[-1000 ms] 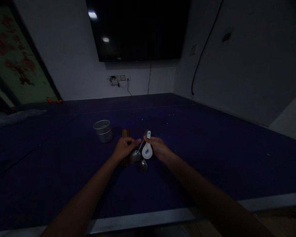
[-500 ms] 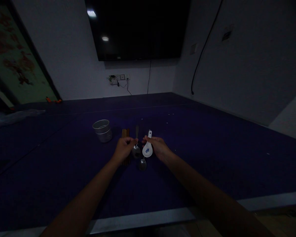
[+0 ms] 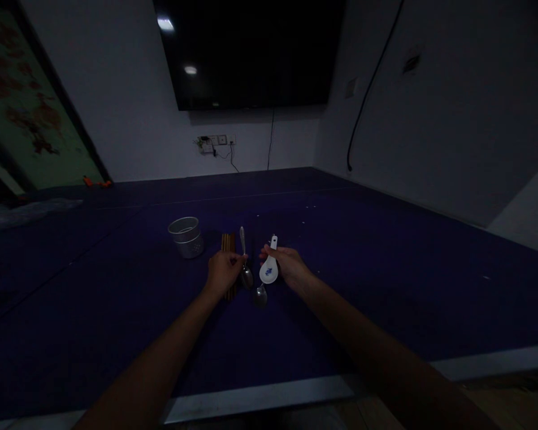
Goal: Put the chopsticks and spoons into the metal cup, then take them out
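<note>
My left hand (image 3: 223,272) pinches a metal spoon (image 3: 247,277) by its handle, bowl toward me and handle end pointing away. Beneath and beside that hand lies a row of brown wooden chopsticks (image 3: 228,241), partly covered by it. My right hand (image 3: 289,264) is closed on a white ceramic soup spoon (image 3: 269,273) with a blue mark in its bowl. Just below the white bowl shows the bowl of another metal spoon (image 3: 260,296); most of its handle is hidden, and I cannot tell whether the right hand holds it too.
A grey metal utensil holder (image 3: 187,239) stands left of the chopsticks on the dark blue surface (image 3: 367,280). Clear plastic wrap (image 3: 31,209) lies at the far left. Beyond are a wall with sockets (image 3: 217,141) and a large black screen (image 3: 255,54). A pale edge (image 3: 260,394) borders the near side.
My left hand has shifted slightly left with its metal spoon, whose handle now leans left. The white spoon and the metal spoon below it have moved only a little to the right.
</note>
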Available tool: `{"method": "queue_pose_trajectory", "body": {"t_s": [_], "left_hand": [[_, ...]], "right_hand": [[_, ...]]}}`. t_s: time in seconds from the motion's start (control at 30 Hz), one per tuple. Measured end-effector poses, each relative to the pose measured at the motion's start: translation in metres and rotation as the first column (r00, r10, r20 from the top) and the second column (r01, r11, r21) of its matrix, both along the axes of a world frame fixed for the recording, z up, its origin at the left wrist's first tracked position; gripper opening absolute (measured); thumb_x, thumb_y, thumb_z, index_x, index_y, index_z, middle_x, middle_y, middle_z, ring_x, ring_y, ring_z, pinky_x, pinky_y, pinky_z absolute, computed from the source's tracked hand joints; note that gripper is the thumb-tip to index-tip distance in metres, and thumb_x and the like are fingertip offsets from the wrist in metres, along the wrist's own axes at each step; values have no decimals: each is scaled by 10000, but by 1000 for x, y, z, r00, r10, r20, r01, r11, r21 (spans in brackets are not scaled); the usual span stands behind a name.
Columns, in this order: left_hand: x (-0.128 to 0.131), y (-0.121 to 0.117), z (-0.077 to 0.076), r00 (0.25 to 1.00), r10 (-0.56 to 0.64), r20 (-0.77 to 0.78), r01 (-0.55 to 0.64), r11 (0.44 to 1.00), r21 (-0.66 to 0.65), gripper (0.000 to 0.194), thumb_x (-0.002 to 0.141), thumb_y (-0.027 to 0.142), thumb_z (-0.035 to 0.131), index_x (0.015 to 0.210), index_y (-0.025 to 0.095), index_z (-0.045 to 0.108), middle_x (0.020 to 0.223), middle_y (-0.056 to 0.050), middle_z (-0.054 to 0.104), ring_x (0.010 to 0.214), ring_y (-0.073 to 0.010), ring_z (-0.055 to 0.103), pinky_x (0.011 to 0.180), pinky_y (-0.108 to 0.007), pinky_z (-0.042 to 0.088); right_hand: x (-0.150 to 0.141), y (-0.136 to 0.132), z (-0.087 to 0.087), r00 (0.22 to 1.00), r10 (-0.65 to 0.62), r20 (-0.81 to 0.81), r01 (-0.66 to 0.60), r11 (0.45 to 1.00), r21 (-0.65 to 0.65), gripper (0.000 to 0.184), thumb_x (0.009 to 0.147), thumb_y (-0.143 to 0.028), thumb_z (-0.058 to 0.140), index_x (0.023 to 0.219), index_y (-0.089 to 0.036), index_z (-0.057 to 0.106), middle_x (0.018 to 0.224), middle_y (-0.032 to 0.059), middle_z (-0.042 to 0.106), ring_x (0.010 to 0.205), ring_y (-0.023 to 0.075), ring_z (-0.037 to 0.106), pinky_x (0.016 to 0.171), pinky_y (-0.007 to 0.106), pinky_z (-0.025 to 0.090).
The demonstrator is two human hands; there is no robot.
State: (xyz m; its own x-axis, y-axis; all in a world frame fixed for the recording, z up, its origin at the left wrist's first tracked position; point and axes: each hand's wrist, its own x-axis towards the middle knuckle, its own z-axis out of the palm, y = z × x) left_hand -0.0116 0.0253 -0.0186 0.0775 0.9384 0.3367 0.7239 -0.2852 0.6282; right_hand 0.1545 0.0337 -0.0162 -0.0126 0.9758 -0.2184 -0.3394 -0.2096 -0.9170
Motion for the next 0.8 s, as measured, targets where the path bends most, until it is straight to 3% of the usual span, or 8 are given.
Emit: {"method": "queue_pose_trajectory", "body": {"t_s": [0.4, 0.8], "left_hand": [[-2, -2, 2, 981, 99, -168, -113, 991, -74, 329, 775, 449, 525, 745, 193, 730, 654, -54, 693, 661, -178, 618, 588, -249, 349], [4, -8, 12, 885, 125, -448, -144, 990, -9, 294, 796, 431, 515, 760, 229, 726, 769, -41, 715, 836, -202, 619, 738, -314, 360]], "right_hand": [[-2, -5, 5, 1000, 8, -18, -8, 1000, 7, 98, 779, -186, 626, 693, -140, 639, 604, 22, 653, 483, 107, 571, 527, 239, 453], [-1, 2, -4, 997, 57, 61, -61, 996, 72, 164, 795, -247, 608, 678, -135, 636, 678, 54, 690, 536, 111, 564, 561, 238, 408]]}}
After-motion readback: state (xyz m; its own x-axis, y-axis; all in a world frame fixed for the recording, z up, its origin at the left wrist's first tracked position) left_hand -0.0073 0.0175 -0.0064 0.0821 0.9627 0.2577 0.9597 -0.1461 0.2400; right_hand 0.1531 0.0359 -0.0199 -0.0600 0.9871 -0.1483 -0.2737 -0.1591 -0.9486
